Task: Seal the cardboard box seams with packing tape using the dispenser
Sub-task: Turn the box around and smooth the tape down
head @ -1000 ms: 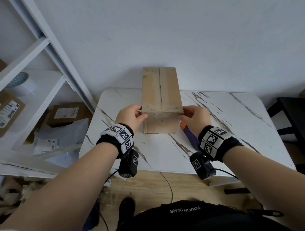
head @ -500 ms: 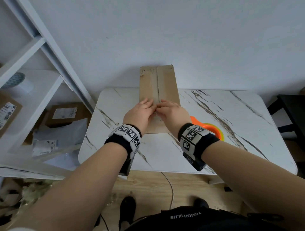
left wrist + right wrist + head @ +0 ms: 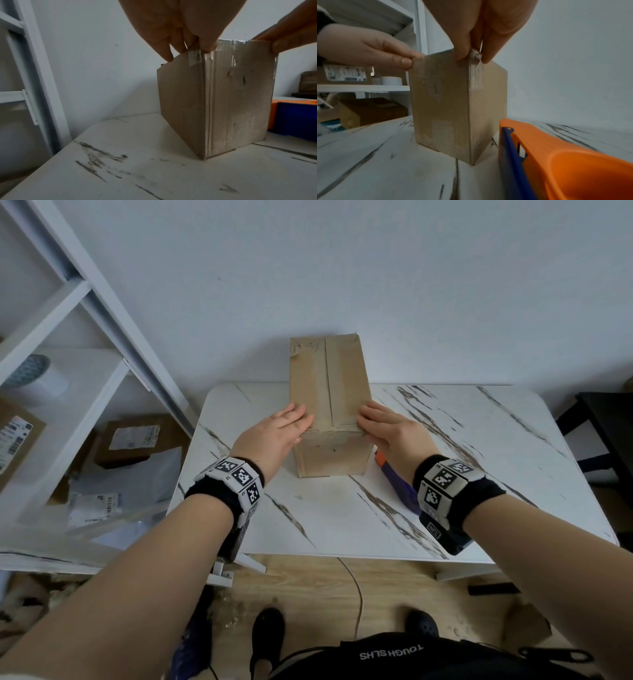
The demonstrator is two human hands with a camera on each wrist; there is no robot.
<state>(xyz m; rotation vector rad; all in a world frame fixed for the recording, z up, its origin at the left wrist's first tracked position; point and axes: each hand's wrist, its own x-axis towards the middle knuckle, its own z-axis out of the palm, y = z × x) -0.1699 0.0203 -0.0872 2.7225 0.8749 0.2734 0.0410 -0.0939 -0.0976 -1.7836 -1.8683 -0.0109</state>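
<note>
On the marble table, both hands have parted from the middle seam: left hand at 9 o'clock and right hand at 3 o'clock press flat-fingered on the cardboard box corners, smoothing tape ends, dispenser idle

Overhead head view; low flanking wrists

One cardboard box stands on the one marble-patterned tabletop. Two hands are on it: the left hand and the right hand, one at each near top corner. One orange and blue tape dispenser lies just below the right hand. Two wristbands with square markers show, one behind each hand. Out past the left hand, one white shelf unit carries one white roll and at least two labelled parcels. Two black shoes show on the floor.
</note>
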